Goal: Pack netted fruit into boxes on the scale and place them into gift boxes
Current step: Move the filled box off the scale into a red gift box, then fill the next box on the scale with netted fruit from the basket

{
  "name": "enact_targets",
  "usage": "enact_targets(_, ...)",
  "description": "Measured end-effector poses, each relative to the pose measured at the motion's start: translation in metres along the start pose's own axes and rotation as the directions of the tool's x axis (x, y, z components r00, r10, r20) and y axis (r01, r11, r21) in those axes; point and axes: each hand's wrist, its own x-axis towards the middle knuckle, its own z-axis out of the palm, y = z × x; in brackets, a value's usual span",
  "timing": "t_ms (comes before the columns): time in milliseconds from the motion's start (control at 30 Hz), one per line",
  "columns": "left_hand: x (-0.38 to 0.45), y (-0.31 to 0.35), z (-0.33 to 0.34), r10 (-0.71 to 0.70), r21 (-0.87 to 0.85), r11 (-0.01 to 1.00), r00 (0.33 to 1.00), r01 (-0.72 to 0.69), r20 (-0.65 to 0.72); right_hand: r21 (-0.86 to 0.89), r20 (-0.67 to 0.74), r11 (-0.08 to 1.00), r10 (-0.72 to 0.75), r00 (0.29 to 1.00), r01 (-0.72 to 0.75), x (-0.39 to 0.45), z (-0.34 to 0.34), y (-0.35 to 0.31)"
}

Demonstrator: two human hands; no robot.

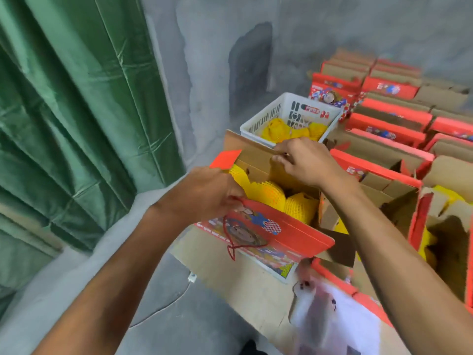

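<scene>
two hands (pixel 204 193) (pixel 304 160) on upright open gift box (pixel 279 234)

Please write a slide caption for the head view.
Both hands fold flaps of a gift box holding netted fruit.

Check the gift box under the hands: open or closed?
Open. The gift box has both flaps apart, with netted fruit showing inside. The left hand holds the near flap; the right hand grips the far flap.
</scene>
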Motion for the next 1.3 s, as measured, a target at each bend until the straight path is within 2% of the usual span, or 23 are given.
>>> enact_targets(133, 0.044, -0.037, 0.005, 0.035, -0.096, 0.995, 0.999, -0.037, -0.025, -0.020, 0.024, 0.999, 0.050, 0.998, -0.050, 0.045, 0.002, 0.022)
enact_targets(333, 0.110, -0.085, 0.021, 0.100, -0.260, 0.962, 0.994, -0.083, 0.053, -0.073, 0.052, 0.980, 0.190, 0.980, -0.186, 0.091, 0.010, 0.049)
enact_targets(467, 0.149, -0.105, 0.038, 0.262, -0.215, 0.951, 0.948, -0.222, 0.181, -0.110, 0.096, 0.950, 0.304, 0.948, -0.294, 0.107, 0.016, 0.061)
enact_targets(500, 0.157, -0.109, 0.042, 0.333, -0.181, 0.936, 0.928, -0.303, 0.167, -0.119, 0.095, 0.937, 0.340, 0.935, -0.329, 0.110, 0.018, 0.065)
enact_targets(533, 0.162, -0.112, 0.045, 0.416, -0.125, 0.906, 0.905, -0.404, 0.093, -0.128, 0.091, 0.925, 0.371, 0.924, -0.359, 0.112, 0.020, 0.068)
enact_targets(567, 0.166, -0.115, 0.048, 0.448, -0.118, 0.889, 0.894, -0.443, 0.017, -0.137, 0.087, 0.912, 0.399, 0.913, -0.386, 0.113, 0.022, 0.071)
enact_targets(600, 0.172, -0.117, 0.048, 0.421, -0.156, 0.897, 0.907, -0.414, 0.012, -0.143, 0.082, 0.900, 0.425, 0.901, -0.412, 0.114, 0.023, 0.075)
enact_targets(700, 0.186, -0.121, 0.051, 0.356, -0.258, 0.914, 0.924, -0.313, 0.141, -0.148, 0.088, 0.876, 0.473, 0.876, -0.458, 0.116, 0.026, 0.083)
enact_targets(833, 0.187, -0.119, 0.062, 0.378, -0.258, 0.908, 0.910, -0.329, 0.171, -0.122, 0.058, 0.868, 0.490, 0.870, -0.481, 0.121, 0.034, 0.082)
enact_targets(1067, 0.189, -0.122, 0.066, 0.369, -0.342, 0.898, 0.898, -0.277, 0.241, -0.078, 0.018, 0.845, 0.531, 0.847, -0.528, 0.113, 0.043, 0.077)
enact_targets(1133, 0.191, -0.120, 0.062, 0.362, -0.441, 0.868, 0.900, -0.229, 0.244, 0.034, 0.009, 0.852, 0.523, 0.852, -0.523, 0.109, 0.042, 0.074)
enact_targets(1233, 0.194, -0.114, 0.054, 0.339, -0.640, 0.749, 0.929, -0.169, 0.151, 0.348, -0.095, 0.814, 0.524, 0.847, -0.465, 0.098, 0.036, 0.068)
enact_targets(1300, 0.198, -0.112, 0.053, 0.326, -0.718, 0.681, 0.937, -0.144, 0.122, 0.427, -0.176, 0.794, 0.542, 0.822, -0.433, 0.089, 0.031, 0.063)
